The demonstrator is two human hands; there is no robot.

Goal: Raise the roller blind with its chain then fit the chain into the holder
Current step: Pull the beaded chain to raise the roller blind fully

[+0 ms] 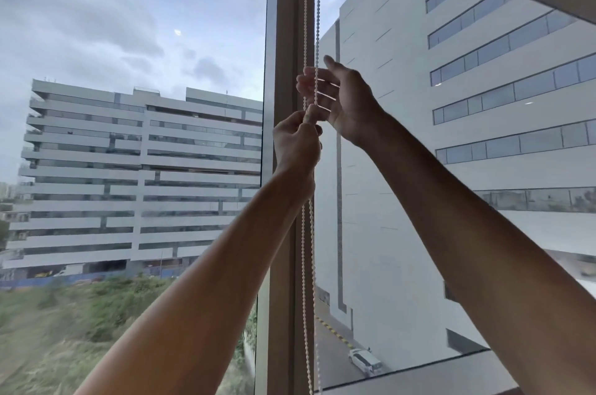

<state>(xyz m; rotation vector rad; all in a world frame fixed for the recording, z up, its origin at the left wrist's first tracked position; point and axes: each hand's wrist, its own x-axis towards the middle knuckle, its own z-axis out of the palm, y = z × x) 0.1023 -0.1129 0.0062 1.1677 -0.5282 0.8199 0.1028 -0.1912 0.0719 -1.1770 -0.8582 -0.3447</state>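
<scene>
Raising step: left hand (298, 144) pinches chain (317, 7) w/ curled fingers, right hand (338, 98) at 1 o'clock reaches w/ fingers loosely spread; next probably grab higher, pull down.

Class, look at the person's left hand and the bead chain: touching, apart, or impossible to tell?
Touching. The head view shows the left hand with its fingers curled round the bead chain, which enters the fist and hangs out below it.
</scene>
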